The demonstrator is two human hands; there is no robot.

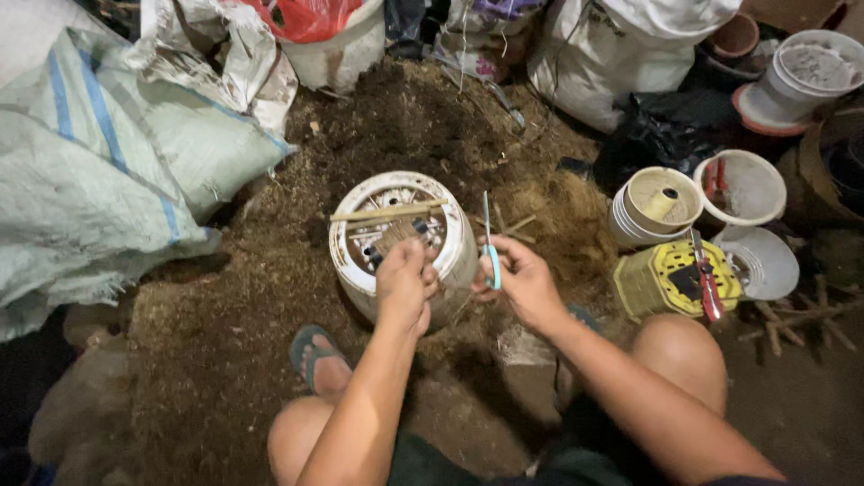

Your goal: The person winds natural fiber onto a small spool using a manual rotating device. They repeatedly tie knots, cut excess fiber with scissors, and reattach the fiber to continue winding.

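Grip-wise, small teal-handled scissors are pinched shut in the right hand, while the left hand is closed on the upturned white plastic pot; snipping comes next, probably, needing steady aim.

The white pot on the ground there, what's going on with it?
A person crouches on the soil over a white pot turned bottom up, with a stick lying across its holed base. The left hand presses on the base by the holes. The right hand holds small scissors with blue handles, blades up, beside the pot. Stacked pots and a yellow container sit to the right.
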